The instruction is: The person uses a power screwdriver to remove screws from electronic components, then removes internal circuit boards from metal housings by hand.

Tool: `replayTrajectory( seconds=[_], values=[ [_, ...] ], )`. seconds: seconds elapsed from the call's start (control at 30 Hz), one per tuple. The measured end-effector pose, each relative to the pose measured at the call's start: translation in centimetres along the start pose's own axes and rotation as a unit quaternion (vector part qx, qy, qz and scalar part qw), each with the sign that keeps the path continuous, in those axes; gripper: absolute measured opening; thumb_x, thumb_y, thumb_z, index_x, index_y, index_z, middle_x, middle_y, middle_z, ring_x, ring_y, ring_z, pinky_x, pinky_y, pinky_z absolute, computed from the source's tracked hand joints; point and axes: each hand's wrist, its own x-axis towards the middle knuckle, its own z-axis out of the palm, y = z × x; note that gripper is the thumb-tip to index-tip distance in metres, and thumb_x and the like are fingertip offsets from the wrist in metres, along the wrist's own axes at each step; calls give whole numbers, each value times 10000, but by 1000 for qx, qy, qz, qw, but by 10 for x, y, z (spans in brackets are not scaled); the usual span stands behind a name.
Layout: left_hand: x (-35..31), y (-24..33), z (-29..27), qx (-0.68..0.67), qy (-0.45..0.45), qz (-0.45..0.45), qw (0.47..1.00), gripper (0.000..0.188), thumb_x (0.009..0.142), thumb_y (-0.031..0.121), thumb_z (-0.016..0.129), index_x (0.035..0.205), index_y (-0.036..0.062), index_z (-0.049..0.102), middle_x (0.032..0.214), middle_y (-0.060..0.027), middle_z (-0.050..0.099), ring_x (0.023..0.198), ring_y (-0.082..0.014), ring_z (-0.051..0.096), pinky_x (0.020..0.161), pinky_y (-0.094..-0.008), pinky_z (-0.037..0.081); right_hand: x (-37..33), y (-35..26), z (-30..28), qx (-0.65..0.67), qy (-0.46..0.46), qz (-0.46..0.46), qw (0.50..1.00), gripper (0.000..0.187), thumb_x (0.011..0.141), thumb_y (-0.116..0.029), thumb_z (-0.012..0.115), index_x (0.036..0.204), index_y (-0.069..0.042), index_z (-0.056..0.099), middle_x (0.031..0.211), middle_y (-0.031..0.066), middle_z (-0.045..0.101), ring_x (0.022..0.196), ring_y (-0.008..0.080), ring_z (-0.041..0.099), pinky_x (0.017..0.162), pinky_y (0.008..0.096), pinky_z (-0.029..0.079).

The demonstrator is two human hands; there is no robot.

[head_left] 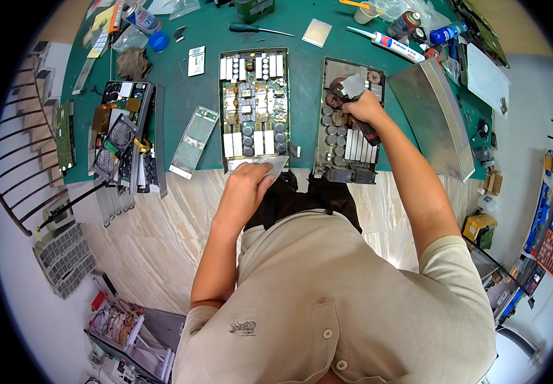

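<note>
- Two hands at work: my left hand (245,185), nearest me at the table's edge, presses a grey cloth (268,168), fingers closed over it.
- Farther off, my right hand (363,107) is clamped on a grey brush-like tool (352,86).
- That tool sits above the right open circuit board (347,128), whose long axis runs away from me.

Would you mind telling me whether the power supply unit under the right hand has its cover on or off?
Off. The power supply unit shows bare capacitors and heatsinks under the right hand; a metal cover lies beside it.
</note>
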Motion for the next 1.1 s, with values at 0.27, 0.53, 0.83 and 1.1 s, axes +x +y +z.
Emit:
replayTrajectory(
  seconds=[0.27, 0.53, 0.83, 1.1],
  values=[
    [-1, -1, 1, -4, 2, 5, 1000, 216, 877, 69, 771, 1070, -21, 734, 904, -186, 724, 861, -383, 678, 791, -442, 538, 4, 10, 9, -25, 68, -48, 996, 340, 731, -166, 769, 1013, 11, 696, 727, 99, 713, 587, 201, 689, 601, 361, 562],
    [-5, 4, -2, -10, -2, -11, 1000, 208, 879, 48, 751, 1073, -27, 731, 937, -195, 725, 901, -400, 663, 820, -460, 531, 6, 12, 6, -16, 16, 20, 1000, 457, 668, -332, 817, 1019, -45, 761, 914, 150, 777, 874, 298, 757, 820, 404, 589],
    [-7, 0, 1, -1, -2, -11, 1000, 215, 885, 63, 764, 1077, -26, 729, 929, -190, 729, 876, -385, 677, 801, -444, 538, 5, 13, 5, -9, 26, 12, 1000, 367, 679, -315, 804, 882, -12, 760, 785, 127, 763, 793, 266, 756, 776, 384, 591],
    [-1, -2, 2, -8, 14, 19, 1000, 220, 886, 67, 765, 1082, -26, 726, 940, -193, 730, 872, -380, 679, 791, -441, 541, -38, 7, -11, 106, 22, -12, 994, 299, 717, -177, 777, 952, 0, 724, 717, 116, 723, 609, 183, 702, 635, 338, 569]
  ],
)
